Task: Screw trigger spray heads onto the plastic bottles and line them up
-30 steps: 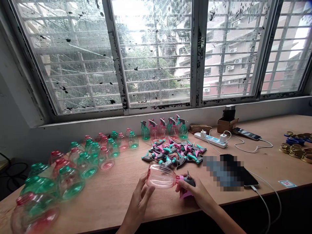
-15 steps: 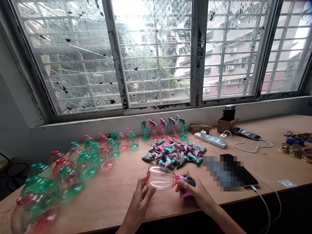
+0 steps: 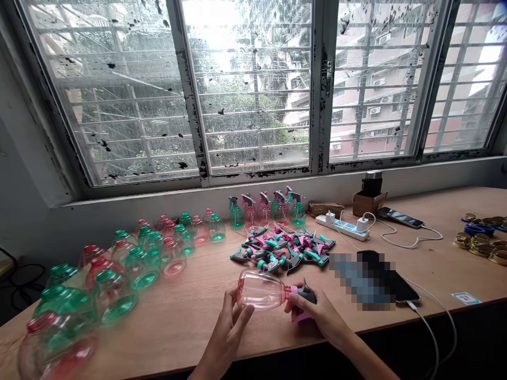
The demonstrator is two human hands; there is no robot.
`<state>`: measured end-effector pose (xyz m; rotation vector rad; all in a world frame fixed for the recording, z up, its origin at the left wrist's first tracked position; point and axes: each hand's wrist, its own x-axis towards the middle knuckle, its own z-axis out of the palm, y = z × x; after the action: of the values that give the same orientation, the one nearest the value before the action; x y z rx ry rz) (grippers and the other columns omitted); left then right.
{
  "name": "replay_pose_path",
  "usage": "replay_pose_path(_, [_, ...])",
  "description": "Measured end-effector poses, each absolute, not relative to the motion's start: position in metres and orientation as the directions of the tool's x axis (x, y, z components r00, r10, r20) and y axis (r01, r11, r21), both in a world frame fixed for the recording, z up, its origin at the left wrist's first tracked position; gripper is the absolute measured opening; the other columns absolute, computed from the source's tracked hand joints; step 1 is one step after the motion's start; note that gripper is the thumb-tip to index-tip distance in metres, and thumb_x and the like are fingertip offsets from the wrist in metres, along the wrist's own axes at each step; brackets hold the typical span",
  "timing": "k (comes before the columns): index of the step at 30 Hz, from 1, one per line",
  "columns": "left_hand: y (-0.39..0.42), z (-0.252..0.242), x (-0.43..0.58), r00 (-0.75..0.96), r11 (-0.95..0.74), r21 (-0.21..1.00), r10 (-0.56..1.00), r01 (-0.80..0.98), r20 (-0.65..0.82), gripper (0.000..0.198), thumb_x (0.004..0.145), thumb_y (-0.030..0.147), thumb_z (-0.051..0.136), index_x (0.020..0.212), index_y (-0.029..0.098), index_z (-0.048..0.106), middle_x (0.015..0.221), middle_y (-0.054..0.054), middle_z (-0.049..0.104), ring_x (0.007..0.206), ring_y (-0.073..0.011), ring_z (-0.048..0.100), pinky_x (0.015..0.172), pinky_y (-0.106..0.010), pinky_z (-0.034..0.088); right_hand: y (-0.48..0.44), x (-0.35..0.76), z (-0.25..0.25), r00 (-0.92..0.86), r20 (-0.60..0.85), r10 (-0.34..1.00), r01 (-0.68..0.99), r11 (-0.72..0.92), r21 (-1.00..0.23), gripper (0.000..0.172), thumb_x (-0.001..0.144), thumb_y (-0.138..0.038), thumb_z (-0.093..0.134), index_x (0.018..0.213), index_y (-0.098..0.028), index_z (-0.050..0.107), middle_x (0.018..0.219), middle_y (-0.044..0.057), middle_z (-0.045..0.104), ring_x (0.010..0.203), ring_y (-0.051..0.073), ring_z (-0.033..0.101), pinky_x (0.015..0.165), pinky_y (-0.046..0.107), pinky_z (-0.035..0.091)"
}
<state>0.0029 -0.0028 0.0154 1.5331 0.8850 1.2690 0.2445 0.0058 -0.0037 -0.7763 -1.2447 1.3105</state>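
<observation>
A clear pink spray bottle (image 3: 260, 289) lies sideways in the air between my hands, over the table's front part. My left hand (image 3: 233, 316) grips its base end, thumb in front and fingers behind. At the neck, my right hand (image 3: 312, 312) is closed on the grey and pink trigger sprayer head (image 3: 306, 291), which sits at the bottle's mouth. Whether it is fully threaded on I cannot tell. Just behind the bottle is a heap of loose sprayer heads (image 3: 283, 248) in grey, pink and teal.
Open green and pink bottles (image 3: 137, 264) stand along the left. Several bottles with sprayer heads (image 3: 265, 211) stand by the wall. To the right are a power strip (image 3: 344, 226), phones (image 3: 390, 277) with cables, a cardboard box (image 3: 368, 202) and gold-coloured parts (image 3: 473, 245).
Almost nothing differs. Both hands keep their hold on the bottle and its sprayer head, with only a very slight shift of the fingers.
</observation>
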Motion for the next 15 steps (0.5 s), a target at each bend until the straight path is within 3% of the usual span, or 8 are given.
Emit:
replay_pose_path(4, [0.0009, 0.0132, -0.0005, 0.213, -0.361, 0.932, 0.914, 0.034, 0.347, 0.047, 0.094, 0.047, 0.063, 0.134, 0.025, 0.051, 0.155, -0.012, 0.048, 0.147, -0.035, 0.038, 0.119, -0.05, 0.036, 0.0052, 0.2447, -0.0035, -0.163, 0.221, 0.962, -0.26, 0.174, -0.95, 0.038, 0.084, -0.049, 0.077, 0.095, -0.015, 0.062, 0.075, 0.007, 0.077, 0.058, 0.017, 0.066, 0.056, 0.028, 0.05])
replay_pose_path(8, [0.003, 0.0115, -0.0051, 0.201, -0.39, 0.911, 0.911, 0.136, 0.36, 0.049, 0.094, 0.044, 0.065, 0.137, 0.026, 0.052, 0.151, -0.012, 0.052, 0.143, -0.0344, 0.044, 0.117, -0.048, 0.039, 0.0055, 0.2446, -0.0037, -0.146, 0.217, 0.965, -0.271, 0.172, -0.947, 0.038, 0.085, -0.049, 0.076, 0.096, -0.016, 0.06, 0.075, 0.007, 0.077, 0.058, 0.016, 0.066, 0.056, 0.027, 0.049])
replay_pose_path(13, [0.002, 0.0119, -0.0029, 0.239, -0.345, 0.938, 0.914, 0.033, 0.327, 0.048, 0.093, 0.048, 0.065, 0.134, 0.026, 0.052, 0.148, -0.011, 0.056, 0.136, -0.0342, 0.054, 0.113, -0.046, 0.045, 0.006, 0.2446, -0.0037, -0.163, 0.222, 0.961, -0.272, 0.173, -0.947, 0.036, 0.086, -0.047, 0.076, 0.096, -0.016, 0.061, 0.075, 0.006, 0.077, 0.059, 0.016, 0.066, 0.057, 0.027, 0.05])
replay_pose_path(15, [0.003, 0.0117, -0.0025, 0.241, -0.347, 0.938, 0.911, 0.015, 0.334, 0.046, 0.094, 0.049, 0.063, 0.132, 0.026, 0.053, 0.149, -0.011, 0.055, 0.139, -0.0346, 0.051, 0.114, -0.046, 0.044, 0.0059, 0.2445, -0.0036, -0.161, 0.226, 0.961, -0.274, 0.177, -0.945, 0.035, 0.086, -0.047, 0.076, 0.095, -0.016, 0.061, 0.075, 0.006, 0.077, 0.059, 0.016, 0.066, 0.057, 0.026, 0.05])
